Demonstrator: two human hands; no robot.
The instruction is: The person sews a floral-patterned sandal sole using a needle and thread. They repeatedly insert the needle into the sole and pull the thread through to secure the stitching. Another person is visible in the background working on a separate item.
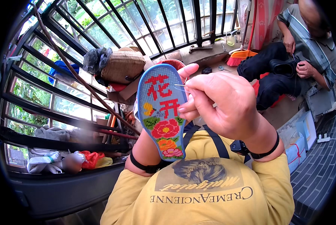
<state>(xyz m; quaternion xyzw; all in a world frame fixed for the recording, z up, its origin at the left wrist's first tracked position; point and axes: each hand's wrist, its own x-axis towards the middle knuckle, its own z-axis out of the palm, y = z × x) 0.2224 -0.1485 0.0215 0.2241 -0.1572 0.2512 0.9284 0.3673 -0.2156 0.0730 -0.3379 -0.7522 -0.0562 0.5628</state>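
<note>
An embroidered shoe insole point(162, 112) with a blue edge stands upright in front of my chest, its wide end up. It bears red stitched characters, flowers and leaves. My left hand point(188, 108) holds it from behind, and its fingers show past the right edge. My right hand point(224, 101) pinches a thin sewing needle point(180, 85) between thumb and forefinger. The needle's tip points left over the insole's upper right part. A fine pale thread point(182, 90) runs close below the needle. Whether the needle touches the insole, I cannot tell.
Black metal bars point(168, 25) run before the windows. A wicker basket point(124, 66) stands beyond the insole. At the upper right, a seated person point(305, 47) works on a dark shoe point(282, 67). An orange dustpan point(242, 56) with a red brush and scissors point(222, 68) lie ahead.
</note>
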